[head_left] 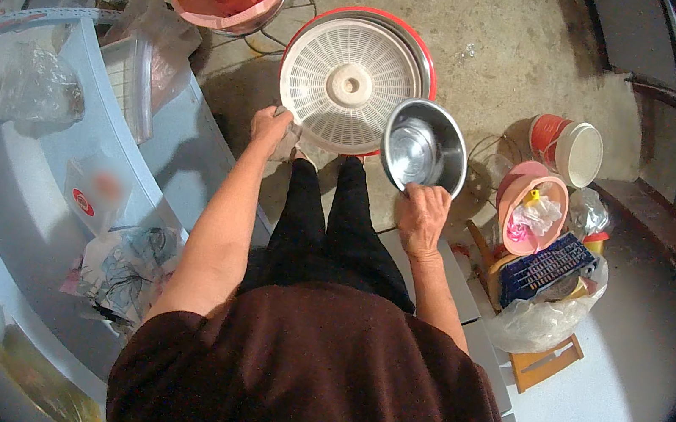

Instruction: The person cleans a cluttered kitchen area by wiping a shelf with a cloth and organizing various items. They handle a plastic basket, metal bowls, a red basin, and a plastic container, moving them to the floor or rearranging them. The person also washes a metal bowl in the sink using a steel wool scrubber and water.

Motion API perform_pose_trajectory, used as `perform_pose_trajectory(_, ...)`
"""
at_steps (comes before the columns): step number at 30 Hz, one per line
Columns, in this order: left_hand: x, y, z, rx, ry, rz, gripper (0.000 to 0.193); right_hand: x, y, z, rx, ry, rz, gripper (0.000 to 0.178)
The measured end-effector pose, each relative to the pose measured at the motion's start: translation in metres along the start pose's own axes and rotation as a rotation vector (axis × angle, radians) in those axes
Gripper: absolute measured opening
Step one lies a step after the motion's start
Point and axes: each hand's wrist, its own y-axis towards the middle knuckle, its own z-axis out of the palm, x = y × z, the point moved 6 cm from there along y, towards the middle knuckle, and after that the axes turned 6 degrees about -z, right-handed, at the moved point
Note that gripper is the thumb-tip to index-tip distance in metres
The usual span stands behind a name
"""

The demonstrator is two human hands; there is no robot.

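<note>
My right hand is closed on the near rim of a deep steel bowl, tilted so that its shiny inside shows. Nothing can be seen in the bowl. Bunched in the fingers of my left hand is a greyish-brown cloth, close to the near left edge of a round, off-white slotted plastic basket. That basket has a raised hub at its centre and rests on a steel basin with a red rim around it. The steel bowl overlaps the basket's right edge in the picture.
A pink tub with a red plastic bag stands far left. Blue-grey shelving with clear bags curves along my left. On the right are a red-and-white bucket, a pink basin and a blue slotted basket. My feet are beside the basin.
</note>
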Motion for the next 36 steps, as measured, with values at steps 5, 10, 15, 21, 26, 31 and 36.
perform_pose_trajectory(5, -0.014, -0.052, -0.041, 0.096, -0.153, 0.012, 0.025, -0.024, 0.001, -0.018, -0.11, -0.006, 0.172, 0.023)
perform_pose_trajectory(10, 0.037, -0.104, -0.111, 0.038, -0.562, -0.123, 0.028, -0.028, 0.03, -0.022, -0.193, -0.078, 0.104, 0.02)
perform_pose_trajectory(15, 0.113, -0.132, -0.15, 0.177, -0.975, -0.274, 0.031, -0.017, 0.071, 0.011, -0.049, -0.179, -0.021, 0.014)
perform_pose_trajectory(21, 0.128, -0.158, -0.148, 0.277, -1.103, -0.277, 0.034, -0.019, 0.091, 0.083, 0.075, -0.196, -0.048, 0.012)
perform_pose_trajectory(26, 0.128, -0.163, -0.132, 0.289, -1.144, -0.303, 0.038, -0.022, 0.095, 0.155, 0.061, -0.269, -0.066, 0.013)
perform_pose_trajectory(31, 0.158, -0.166, -0.13, 0.28, -1.038, -0.346, 0.037, -0.023, 0.1, 0.195, 0.122, -0.251, -0.029, 0.009)
perform_pose_trajectory(36, 0.16, -0.171, -0.121, 0.297, -0.974, -0.359, 0.041, -0.028, 0.096, 0.226, 0.226, -0.256, 0.065, 0.005)
